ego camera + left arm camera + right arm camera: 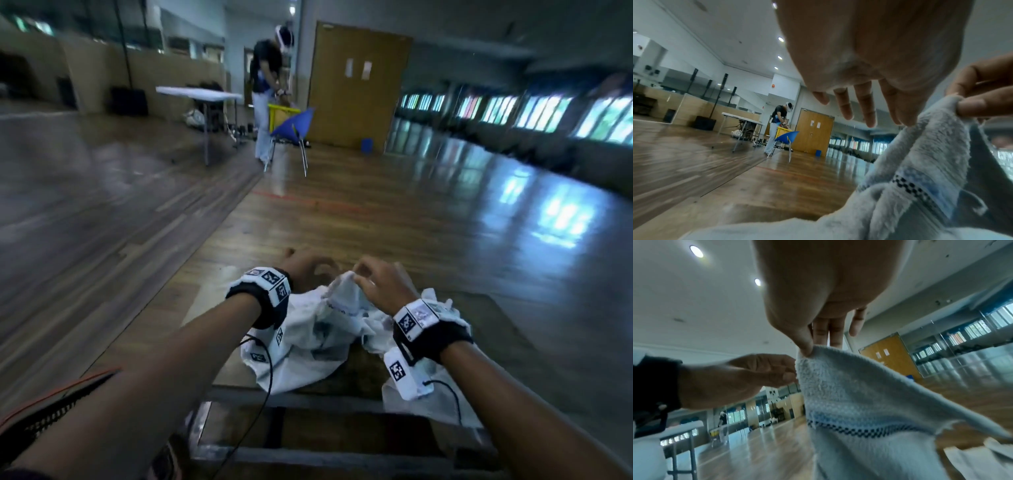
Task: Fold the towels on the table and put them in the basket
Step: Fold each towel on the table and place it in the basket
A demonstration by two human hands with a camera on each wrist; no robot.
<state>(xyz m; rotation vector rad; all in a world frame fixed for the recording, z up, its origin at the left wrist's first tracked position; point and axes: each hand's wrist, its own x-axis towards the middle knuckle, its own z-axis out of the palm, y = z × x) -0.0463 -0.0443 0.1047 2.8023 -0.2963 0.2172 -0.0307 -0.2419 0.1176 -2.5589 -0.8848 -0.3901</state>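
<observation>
A heap of white towels (pixel 305 346) lies on the table (pixel 363 373) in front of me. My right hand (pixel 356 279) pinches a corner of one towel (pixel 849 394) between thumb and forefinger and holds it above the heap. This towel has a pale blue band and a dark chequered stripe (pixel 910 185). My left hand (pixel 318 270) hovers just left of that corner. Its fingers (pixel 867 110) hang loosely spread, and the tips reach the towel's edge without a plain grip. The left wrist view shows the right hand (pixel 970 105) on the corner.
Another white towel (pixel 404 404) hangs over the table's near right edge. A dark mesh thing with an orange rim (pixel 51 411) is at my lower left. Far off, a person (pixel 265 92) stands by a blue chair (pixel 291 126), a yellow basket (pixel 279 113) and a white table (pixel 198 93).
</observation>
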